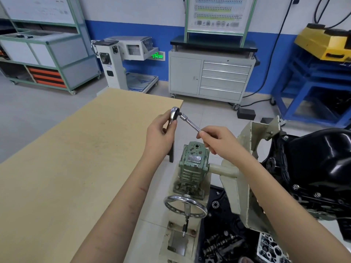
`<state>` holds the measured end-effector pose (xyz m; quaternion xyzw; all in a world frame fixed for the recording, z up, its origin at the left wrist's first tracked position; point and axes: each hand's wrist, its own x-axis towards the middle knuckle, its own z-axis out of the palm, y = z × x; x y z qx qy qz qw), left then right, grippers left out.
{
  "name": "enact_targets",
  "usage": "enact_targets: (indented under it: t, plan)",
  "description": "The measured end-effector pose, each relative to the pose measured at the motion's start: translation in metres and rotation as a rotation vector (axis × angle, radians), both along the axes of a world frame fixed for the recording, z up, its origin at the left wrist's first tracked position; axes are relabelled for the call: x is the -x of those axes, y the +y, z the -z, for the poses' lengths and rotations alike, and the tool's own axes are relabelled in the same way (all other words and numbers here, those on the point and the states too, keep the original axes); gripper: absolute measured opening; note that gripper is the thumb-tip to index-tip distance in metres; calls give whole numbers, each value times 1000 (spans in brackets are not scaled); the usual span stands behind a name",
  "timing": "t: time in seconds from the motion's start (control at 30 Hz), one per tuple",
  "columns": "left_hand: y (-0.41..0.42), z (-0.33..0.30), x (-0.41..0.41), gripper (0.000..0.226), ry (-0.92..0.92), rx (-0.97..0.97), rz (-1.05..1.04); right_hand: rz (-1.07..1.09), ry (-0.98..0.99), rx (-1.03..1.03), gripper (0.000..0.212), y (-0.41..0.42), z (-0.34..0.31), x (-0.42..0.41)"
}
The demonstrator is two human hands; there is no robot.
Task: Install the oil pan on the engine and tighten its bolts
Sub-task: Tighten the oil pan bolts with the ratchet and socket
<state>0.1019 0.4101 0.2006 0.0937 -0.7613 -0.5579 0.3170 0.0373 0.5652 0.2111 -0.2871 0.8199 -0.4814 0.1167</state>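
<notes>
Above the green gearbox [193,162], left hand [160,136] gripping ratchet [174,115], handle hidden, right hand [220,140] pinching extension bar [190,123], far end hidden, oil pan [322,154] cut off at right.

My left hand [161,133] and right hand [222,141] were bare, without gloves, rings or a watch. Both forearms were uncovered too, no sleeve reaching into view.

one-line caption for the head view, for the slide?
Left hand grips a chrome ratchet; right hand holds a steel extension bar at its drive, black oil pan alongside.
</notes>
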Motion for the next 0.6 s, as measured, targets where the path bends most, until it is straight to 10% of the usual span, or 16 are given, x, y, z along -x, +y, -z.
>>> enact_targets:
  t: [0.6]
  plan:
    - [-11, -1, -1, 35, 58, 229, -18, -81, -156, 36, 29, 1, -9, 3]
